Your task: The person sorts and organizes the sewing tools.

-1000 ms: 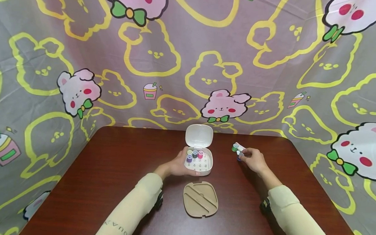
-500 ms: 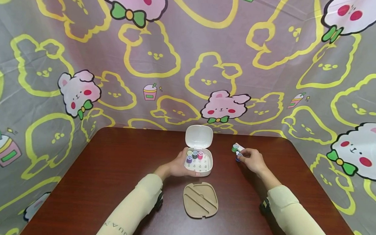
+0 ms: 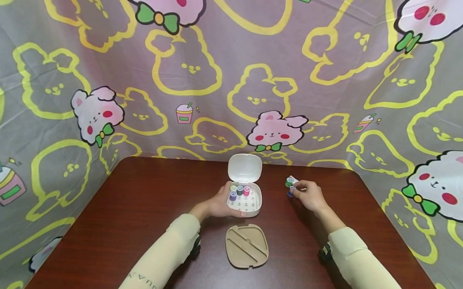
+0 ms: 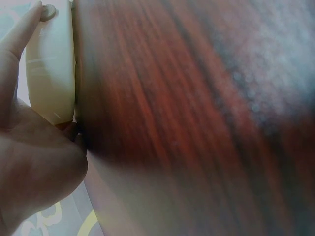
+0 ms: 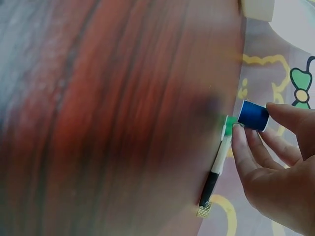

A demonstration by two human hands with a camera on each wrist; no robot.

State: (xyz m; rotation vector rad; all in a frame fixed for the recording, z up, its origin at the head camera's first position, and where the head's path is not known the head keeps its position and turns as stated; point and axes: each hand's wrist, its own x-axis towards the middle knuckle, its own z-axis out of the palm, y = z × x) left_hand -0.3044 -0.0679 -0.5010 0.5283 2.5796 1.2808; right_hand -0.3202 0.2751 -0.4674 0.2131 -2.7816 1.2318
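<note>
A white sewing box (image 3: 254, 209) stands with its lid raised. My left hand (image 3: 220, 204) grips it from the left, the thumb along the front wall; in the left wrist view the hand (image 4: 39, 162) lies against the box wall (image 4: 51, 73), its other fingers mostly hidden. Several thread spools sit in the box's back left part, among them a pink spool (image 3: 246, 191) and a purple spool (image 3: 233, 196). My right hand (image 3: 311, 195) pinches a blue thread spool (image 5: 253, 115) between thumb and fingertips. Just beyond it stands a green spool (image 3: 289, 182).
A beige tray (image 3: 247, 246) with diagonal grooves lies on the brown table (image 3: 156, 188), in front of the box. Beside the green spool is a slim tool with a pale and black handle (image 5: 210, 184) and a gold end. A patterned curtain (image 3: 201, 134) rises behind the table.
My right hand has shifted slightly left with the blue spool, which has turned a little in the fingers. The left hand and the box have stayed in place.
</note>
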